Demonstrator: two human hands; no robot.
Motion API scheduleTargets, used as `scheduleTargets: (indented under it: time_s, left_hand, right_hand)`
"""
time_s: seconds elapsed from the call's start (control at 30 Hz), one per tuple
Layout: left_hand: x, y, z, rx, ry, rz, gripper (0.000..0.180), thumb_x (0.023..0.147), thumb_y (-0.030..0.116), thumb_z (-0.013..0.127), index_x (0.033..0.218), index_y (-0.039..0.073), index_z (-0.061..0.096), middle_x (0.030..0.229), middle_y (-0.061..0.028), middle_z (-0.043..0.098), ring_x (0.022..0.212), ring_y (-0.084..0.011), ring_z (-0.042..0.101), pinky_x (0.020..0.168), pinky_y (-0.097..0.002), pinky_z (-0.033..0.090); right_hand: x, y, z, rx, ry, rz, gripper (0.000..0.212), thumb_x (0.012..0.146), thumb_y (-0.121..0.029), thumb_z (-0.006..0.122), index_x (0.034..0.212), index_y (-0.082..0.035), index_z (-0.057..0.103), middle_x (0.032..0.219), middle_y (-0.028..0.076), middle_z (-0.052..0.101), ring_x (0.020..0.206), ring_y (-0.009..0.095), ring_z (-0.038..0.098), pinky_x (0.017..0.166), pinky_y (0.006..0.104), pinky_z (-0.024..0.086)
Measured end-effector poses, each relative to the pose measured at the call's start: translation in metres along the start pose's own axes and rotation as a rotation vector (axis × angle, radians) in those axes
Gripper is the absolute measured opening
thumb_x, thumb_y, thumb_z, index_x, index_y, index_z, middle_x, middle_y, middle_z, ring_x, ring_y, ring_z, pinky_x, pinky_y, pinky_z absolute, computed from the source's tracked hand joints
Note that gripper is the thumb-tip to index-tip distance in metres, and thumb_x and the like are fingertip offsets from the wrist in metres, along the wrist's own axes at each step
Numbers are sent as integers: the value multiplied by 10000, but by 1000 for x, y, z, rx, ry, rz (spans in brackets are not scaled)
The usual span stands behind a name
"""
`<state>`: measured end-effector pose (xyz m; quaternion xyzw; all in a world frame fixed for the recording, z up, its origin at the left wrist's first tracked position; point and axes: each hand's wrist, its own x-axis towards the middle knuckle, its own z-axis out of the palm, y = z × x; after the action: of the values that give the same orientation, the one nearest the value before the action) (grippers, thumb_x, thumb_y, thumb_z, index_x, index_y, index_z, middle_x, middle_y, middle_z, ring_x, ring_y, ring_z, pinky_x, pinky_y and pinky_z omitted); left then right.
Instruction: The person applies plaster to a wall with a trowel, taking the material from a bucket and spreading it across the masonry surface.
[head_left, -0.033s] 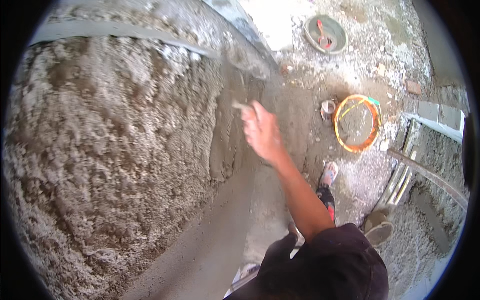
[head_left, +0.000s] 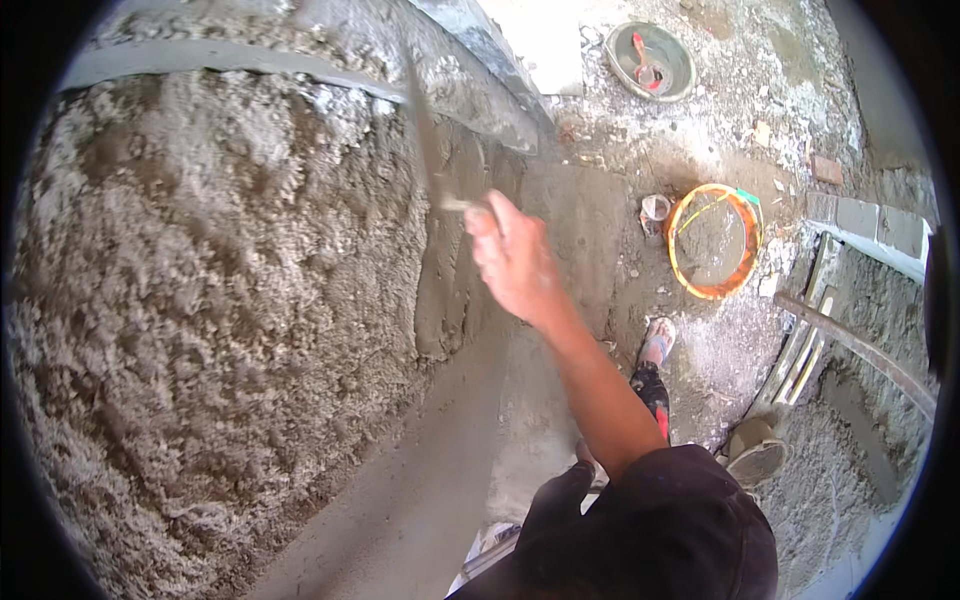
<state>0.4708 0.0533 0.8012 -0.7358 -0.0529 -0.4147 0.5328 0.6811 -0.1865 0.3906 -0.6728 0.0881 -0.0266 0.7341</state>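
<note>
My right hand (head_left: 512, 262) is closed around the pale handle of a trowel (head_left: 428, 140). Its thin blade appears edge-on and blurred, rising from the handle toward the upper left. The blade is over the rough, lumpy wall (head_left: 250, 260), beside a strip of smoother wet mortar (head_left: 447, 270); whether it touches the surface I cannot tell. Of my left hand nothing shows.
An orange-rimmed tub (head_left: 716, 245) of grey mortar stands on the floor, with a small plastic cup (head_left: 655, 209) beside it. Farther off is a grey basin (head_left: 682, 75) holding a red-handled tool. A bucket (head_left: 757, 458) and long bars (head_left: 800, 345) lie at the right.
My right hand has shifted slightly left and up. The trowel blade, a faint smear before, now shows as a long thin edge farther to the left.
</note>
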Motion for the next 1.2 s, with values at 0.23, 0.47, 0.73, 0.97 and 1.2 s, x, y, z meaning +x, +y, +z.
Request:
scheduleTargets:
  time_s: [0.23, 0.47, 0.73, 0.97, 1.2]
  left_hand:
    - [5, 2, 10, -12, 10, -8, 828, 968, 611, 223, 1497, -22, 151, 1545, -249, 156, 1432, -395, 163, 1144, -543, 139]
    - [5, 0, 15, -7, -1, -14, 834, 962, 623, 220, 1499, -11, 156, 1547, -237, 163, 1434, -387, 165, 1141, -547, 143]
    - [6, 1, 17, -5, -6, -14, 841, 954, 637, 217, 1502, 1, 162, 1549, -222, 171, 1436, -379, 168, 1139, -550, 148]
    - [0, -5, 19, 25, -13, -26, 847, 948, 649, 215, 1504, 11, 167, 1551, -210, 179, 1437, -372, 171, 1136, -553, 153]
    - [-1, -1, 19, 38, -3, -12, 854, 941, 661, 212, 1506, 22, 171, 1553, -197, 186, 1439, -365, 173, 1134, -557, 157]
  right_hand:
    - [17, 61, -43, 197, -74, 530, 470, 1013, -424, 405, 1182, -23, 584, 588, -51, 412, 476, 57, 404, 403, 237, 358]
    - [23, 32, -39, 162, -111, 364, 424, 1012, -412, 407, 1008, -22, 571, 605, -8, 451, 442, 83, 416, 391, 257, 366]
    - [24, 14, -48, 290, -137, 386, 431, 1012, -395, 401, 891, -10, 554, 591, -9, 451, 445, 76, 428, 384, 253, 355]
    - [13, -31, -32, 271, -35, 134, 450, 995, -405, 437, 818, -14, 573, 551, -4, 438, 429, 98, 413, 357, 294, 341]
    - [18, 42, -31, 138, -21, 86, 448, 987, -431, 456, 783, -38, 526, 607, -4, 473, 473, 82, 433, 407, 261, 373]
